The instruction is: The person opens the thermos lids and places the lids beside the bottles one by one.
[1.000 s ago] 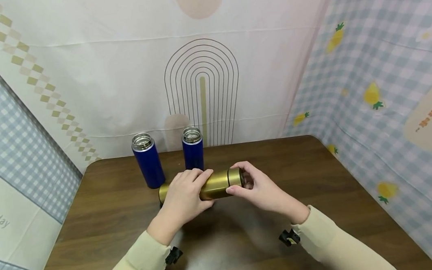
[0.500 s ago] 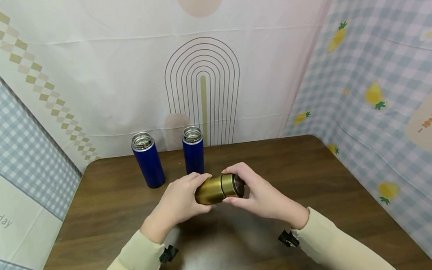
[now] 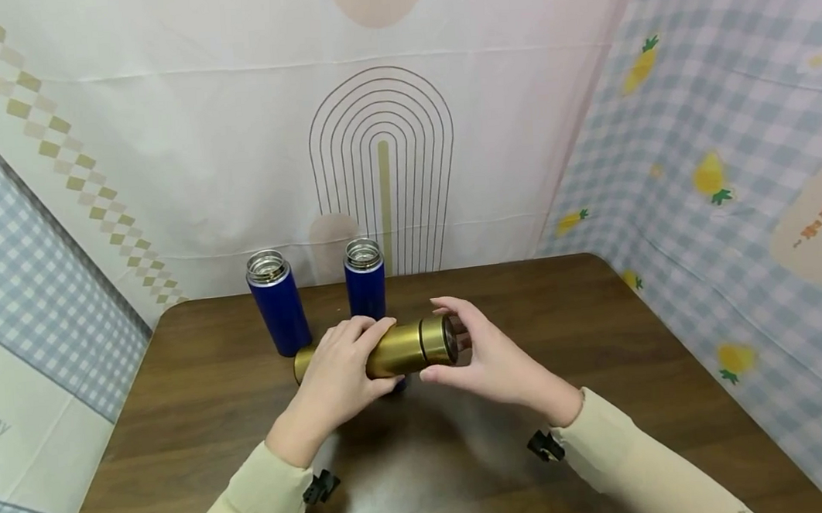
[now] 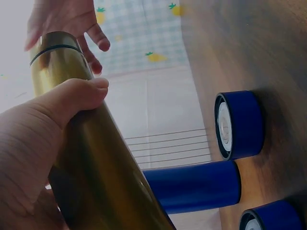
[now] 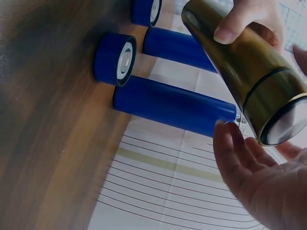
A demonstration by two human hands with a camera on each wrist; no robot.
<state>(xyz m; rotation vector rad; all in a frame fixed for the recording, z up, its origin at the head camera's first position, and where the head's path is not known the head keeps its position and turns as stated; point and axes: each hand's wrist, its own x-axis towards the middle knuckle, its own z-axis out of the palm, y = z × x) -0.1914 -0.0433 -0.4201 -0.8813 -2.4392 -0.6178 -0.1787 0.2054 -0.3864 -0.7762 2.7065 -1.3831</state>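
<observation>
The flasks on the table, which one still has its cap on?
The gold flask, held sideways by the left hand. Both blue flasks stand upright behind it with open mouths.

Two tall cylindrical dark-blue metal flasks with open silver mouths are being kept upright at the far side of the dark brown wooden table (image 3: 640, 368), one to the left (image 3: 277, 304) and one just right of it (image 3: 366, 280), a little apart. Round dark-blue caps (image 5: 115, 59) are being seen lying on the wood close beside them. The table is being enclosed by a white patterned cloth backdrop (image 3: 237, 141) and a blue-checked pineapple-print cloth (image 3: 724, 116) at the right.
</observation>
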